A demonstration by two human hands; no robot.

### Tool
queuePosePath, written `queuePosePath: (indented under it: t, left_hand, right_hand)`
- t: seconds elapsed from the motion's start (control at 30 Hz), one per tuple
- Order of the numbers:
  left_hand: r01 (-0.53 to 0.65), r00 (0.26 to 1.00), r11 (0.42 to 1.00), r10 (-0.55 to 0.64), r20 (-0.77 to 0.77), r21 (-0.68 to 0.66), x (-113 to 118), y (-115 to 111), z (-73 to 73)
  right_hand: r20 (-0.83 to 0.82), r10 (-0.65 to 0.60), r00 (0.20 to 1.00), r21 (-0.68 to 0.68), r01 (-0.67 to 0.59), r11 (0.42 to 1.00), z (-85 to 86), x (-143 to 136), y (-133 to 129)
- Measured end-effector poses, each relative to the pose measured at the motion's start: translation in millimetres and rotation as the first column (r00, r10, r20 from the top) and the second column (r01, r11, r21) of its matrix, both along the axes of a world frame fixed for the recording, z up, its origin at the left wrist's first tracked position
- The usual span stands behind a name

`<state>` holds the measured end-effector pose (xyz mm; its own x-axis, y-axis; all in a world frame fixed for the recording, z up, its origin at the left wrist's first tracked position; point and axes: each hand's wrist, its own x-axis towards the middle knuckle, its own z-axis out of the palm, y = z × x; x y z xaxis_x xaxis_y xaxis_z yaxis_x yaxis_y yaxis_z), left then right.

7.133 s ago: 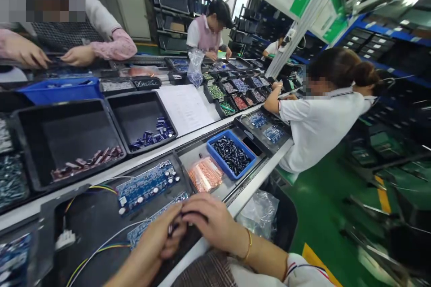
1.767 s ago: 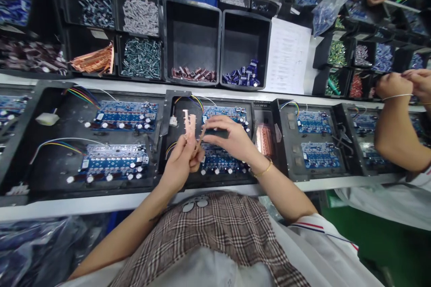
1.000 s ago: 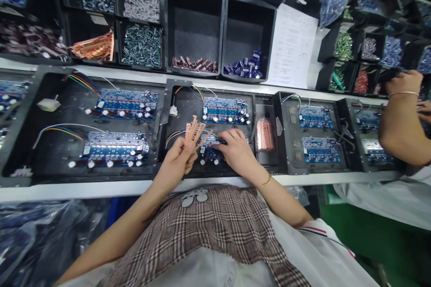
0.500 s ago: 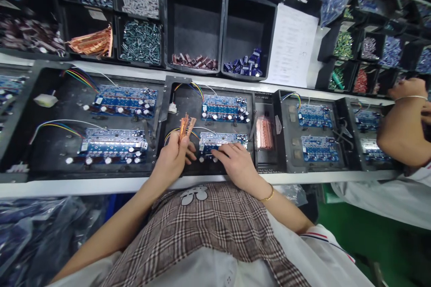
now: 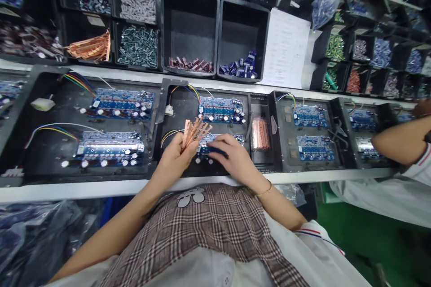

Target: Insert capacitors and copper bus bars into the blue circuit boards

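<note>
A fanned bundle of copper strips (image 5: 195,132) sticks up from my left hand (image 5: 173,159), whose thumb and fingers are closed round its lower end. My right hand (image 5: 237,159) hovers over the lower blue circuit board (image 5: 204,149) in the middle tray and partly covers it. Its thumb and fingers are apart and point toward the bundle, with nothing visible between them. White-topped round capacitors line the board's near edge. Behind it lies a second circuit board (image 5: 220,110) in the same tray, with coloured wires (image 5: 194,93) at its left.
More copper strips (image 5: 261,133) lie in a narrow compartment right of my hands. Trays with boards (image 5: 112,143) extend left and right. Behind are black bins (image 5: 190,27) of small parts and a printed sheet (image 5: 286,49). A co-worker's arm (image 5: 393,141) reaches in at right.
My right hand has lifted off the lower board and its fingers have parted. The copper strips in my left hand have tilted right and fanned out more. The camera view has shifted slightly.
</note>
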<state>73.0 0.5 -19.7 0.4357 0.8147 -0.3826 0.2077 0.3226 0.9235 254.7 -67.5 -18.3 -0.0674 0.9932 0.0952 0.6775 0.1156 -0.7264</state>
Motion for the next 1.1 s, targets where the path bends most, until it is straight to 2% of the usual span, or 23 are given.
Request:
queuePosePath:
  t: [0.03,0.1,0.17,0.2,0.27,0.33,0.37,0.43,0.5,0.53,0.57,0.63,0.67,0.7,0.73,0.77,0.83,0.9,0.93,1.0,1.1]
  left_hand:
    - [0.046,0.996,0.996,-0.041,0.078,-0.07,9,-3,3.2]
    - [0.14,0.971,0.975,-0.102,0.214,-0.172,29,-9,10.0]
    - [0.2,0.944,0.955,-0.128,0.306,-0.219,52,-14,17.2]
    - [0.228,0.93,0.944,-0.14,0.339,-0.236,64,-15,20.9]
    - [0.293,0.91,0.909,-0.171,0.377,-0.297,88,-15,28.7]
    - [0.372,0.893,0.824,-0.193,0.407,-0.426,111,-12,36.6]
    - [0.415,0.881,0.757,-0.197,0.43,-0.504,122,-11,40.3]
    - [0.516,0.843,0.579,-0.211,0.496,-0.631,143,-8,45.8]
    - [0.603,0.796,0.415,-0.263,0.544,-0.681,163,-8,47.8]
    - [0.621,0.784,0.386,-0.303,0.542,-0.682,173,-9,47.4]
    - [0.622,0.782,0.405,-0.35,0.515,-0.67,183,-12,46.0]
    - [0.61,0.791,0.538,-0.454,0.409,-0.582,205,-21,41.6]
    - [0.617,0.786,0.605,-0.508,0.353,-0.503,217,-27,39.0]
    - [0.646,0.763,0.646,-0.57,0.305,-0.407,230,-34,36.3]
    - [0.694,0.72,0.655,-0.641,0.266,-0.299,244,-42,33.6]
    - [0.75,0.661,0.636,-0.716,0.226,-0.179,258,-50,30.9]
    - [0.832,0.544,0.55,-0.835,0.084,0.075,286,-67,24.9]
    - [0.866,0.485,0.449,-0.861,-0.154,0.218,309,-80,17.6]
    - [0.878,0.471,0.42,-0.842,-0.264,0.23,317,-85,13.5]
    - [0.893,0.451,0.408,-0.798,-0.4,0.192,325,-90,5.3]
    - [0.892,0.448,0.421,-0.785,-0.428,0.162,318,-87,-4.0]
  right_hand:
    - [-0.193,-0.079,0.978,-0.017,0.077,0.997,3.3,1,2]
    - [-0.498,-0.21,0.842,-0.058,0.209,0.976,8.3,6,4]
    - [-0.64,-0.26,0.723,-0.07,0.283,0.957,12.1,17,2]
    - [-0.655,-0.268,0.706,-0.054,0.311,0.949,14.4,26,0]
    - [-0.569,-0.306,0.764,0.032,0.392,0.92,21.0,49,-10]
    - [-0.319,-0.354,0.879,0.224,0.433,0.873,31.0,76,-24]
    - [-0.152,-0.352,0.924,0.329,0.383,0.863,37.0,90,-32]
    - [0.159,-0.259,0.953,0.452,0.163,0.877,49.5,117,-49]
    - [0.326,-0.099,0.94,0.455,-0.064,0.888,60.6,146,-63]
    - [0.344,-0.051,0.937,0.444,-0.115,0.889,64.5,162,-68]
    - [0.338,-0.049,0.94,0.445,-0.114,0.888,66.9,181,-71]
    - [0.32,-0.175,0.931,0.45,0.013,0.893,65.1,226,-70]
    - [0.332,-0.291,0.897,0.449,0.121,0.885,60.4,253,-66]
    - [0.392,-0.365,0.844,0.416,0.192,0.889,53.3,280,-60]
    - [0.461,-0.369,0.807,0.365,0.206,0.908,44.2,306,-54]
    - [0.512,-0.336,0.791,0.315,0.192,0.93,33.9,331,-47]
    - [0.576,-0.252,0.778,0.204,0.162,0.966,13.8,370,-35]
    - [0.595,-0.205,0.777,0.156,0.139,0.978,-0.9,391,-28]
    - [0.596,-0.192,0.779,0.148,0.129,0.981,-5.5,397,-26]
    - [0.593,-0.169,0.788,0.14,0.105,0.984,-10.4,401,-24]
    - [0.581,-0.143,0.801,0.143,0.073,0.987,-14.2,397,-23]
